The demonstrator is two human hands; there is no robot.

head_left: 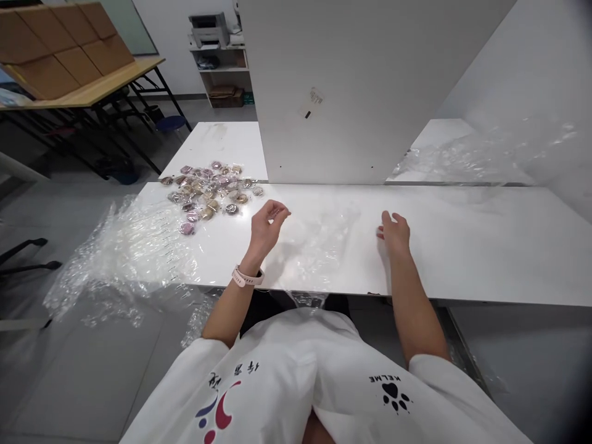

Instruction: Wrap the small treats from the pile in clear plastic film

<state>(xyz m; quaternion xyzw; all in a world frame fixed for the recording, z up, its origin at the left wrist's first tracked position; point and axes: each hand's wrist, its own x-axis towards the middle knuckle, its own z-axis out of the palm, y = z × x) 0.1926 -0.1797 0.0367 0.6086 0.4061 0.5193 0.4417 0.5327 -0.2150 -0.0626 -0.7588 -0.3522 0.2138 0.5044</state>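
My left hand [268, 227] is raised over the white table [481, 240], its thumb and index finger pinched together at the tips. I cannot make out what is in the pinch, if anything. My right hand [396, 233] hovers low at the table, holding nothing that I can see, its fingers bent and apart. Between the two hands a clear plastic bag or film [319, 250] lies crumpled on the white surface, its edges hard to see. To the left of my left hand spreads a pile of small round pieces in clear wrappers [208, 191], pink, tan and brown.
A heap of clear plastic bags [134, 246] hangs over the table's left edge. An upright white panel [342, 92] stands along the back. More clear film [481, 154] lies behind, at the right. Cardboard boxes [65, 49] sit on a wooden table beyond.
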